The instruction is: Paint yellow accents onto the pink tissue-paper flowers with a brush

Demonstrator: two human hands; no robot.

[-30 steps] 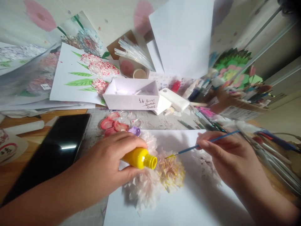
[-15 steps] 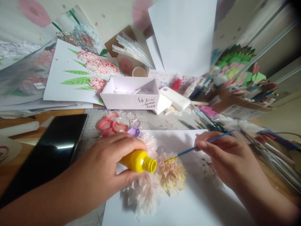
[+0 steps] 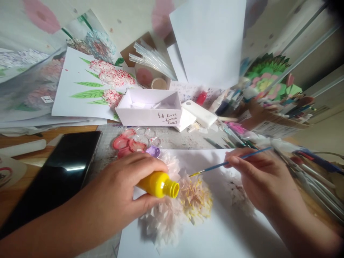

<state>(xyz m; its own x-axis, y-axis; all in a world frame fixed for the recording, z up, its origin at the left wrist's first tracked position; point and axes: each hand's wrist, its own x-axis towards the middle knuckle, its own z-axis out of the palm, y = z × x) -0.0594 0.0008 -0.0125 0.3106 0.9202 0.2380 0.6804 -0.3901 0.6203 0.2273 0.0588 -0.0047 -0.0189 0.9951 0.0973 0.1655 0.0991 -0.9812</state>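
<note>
The right hand (image 3: 258, 175) is pinching the brush (image 3: 215, 167) in its grip, and its yellow tip is now sitting slightly farther up the yellow-edged flower (image 3: 197, 197), probably shifting between strokes. That flower is resting on the paper (image 3: 228, 233), right of the bottle (image 3: 157, 184), which the left hand (image 3: 126, 182) is gripping tilted.

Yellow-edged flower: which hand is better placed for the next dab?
Probably the right hand: it holds the blue brush, its yellow tip close to the flower. The left hand grips the yellow bottle.
</note>
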